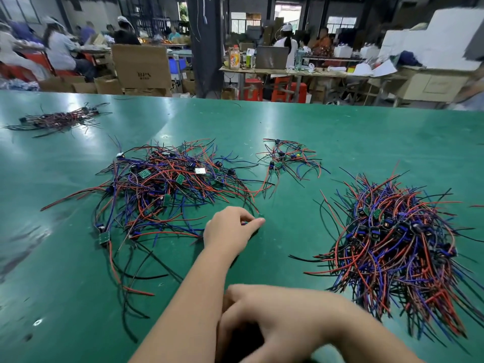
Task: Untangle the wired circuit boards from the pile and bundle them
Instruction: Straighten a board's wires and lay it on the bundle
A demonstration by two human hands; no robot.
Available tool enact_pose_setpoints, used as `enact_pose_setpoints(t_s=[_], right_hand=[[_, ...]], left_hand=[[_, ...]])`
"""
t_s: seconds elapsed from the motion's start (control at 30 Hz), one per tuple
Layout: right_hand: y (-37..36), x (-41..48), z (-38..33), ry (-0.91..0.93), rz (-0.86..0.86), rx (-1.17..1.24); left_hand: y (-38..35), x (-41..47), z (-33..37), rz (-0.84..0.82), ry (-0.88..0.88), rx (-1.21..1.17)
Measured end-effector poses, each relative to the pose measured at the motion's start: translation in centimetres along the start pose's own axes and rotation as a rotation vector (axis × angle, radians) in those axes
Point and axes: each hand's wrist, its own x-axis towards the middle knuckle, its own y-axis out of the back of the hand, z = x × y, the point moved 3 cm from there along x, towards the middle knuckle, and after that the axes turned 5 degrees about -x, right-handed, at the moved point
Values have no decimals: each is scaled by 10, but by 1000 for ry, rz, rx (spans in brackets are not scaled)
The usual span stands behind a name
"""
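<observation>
- Far left on the counter (340,132) lies a small bundle (56,119), well apart
- The tangled pile (162,184) is our worry: its wires loop through each other, so a hasty pull may drag neighbours or strain a joint
- Our left hand (230,229) pinches one strand at the pile's near right edge
- Our right hand (275,315) rests low, fingers curled; we cannot tell whether it holds anything
- The heap (398,244) at right sits near; trailing ends could snag it

green table (366,132), cardboard boxes (141,66), dark pillar (201,48)
</observation>
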Motion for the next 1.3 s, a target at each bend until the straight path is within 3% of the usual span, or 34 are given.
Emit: enact_pose_setpoints(t_s=[0.07, 0.17, 0.23, 0.3, 0.4, 0.5, 0.73, 0.9, 1.1, 1.17, 1.3], right_hand=[[22, -13, 2, -159, 138, 113], [55, -28, 30, -477, 637, 274], [71, -36, 50, -598, 934, 421], [81, -44, 66, -642, 1076, 394], [73, -42, 79, -581, 1155, 441], [69, -40, 83, -527, 1240, 460], [67, -46, 83, -434, 1213, 643], [65, -53, 79, -462, 1028, 577], [70, -55, 74, -309, 1172, 631], [72, -57, 74, -275, 1244, 684], [69, -58, 79, -331, 1331, 752]], left_hand=[[0, -5, 2, 85, -64, -50], [9, -9, 10, 211, -201, -178], [13, -11, 17, 215, -288, -241], [11, -15, 25, 146, -365, -220], [2, -22, 32, 18, -429, -97], [-9, -29, 35, -9, -474, 57], [-11, -35, 39, -98, -511, -40], [-15, -30, 34, -275, -321, -271], [-22, -47, 39, -864, 164, -974], [-22, -47, 43, -858, 199, -1089], [-20, -44, 46, -655, 112, -1165]])
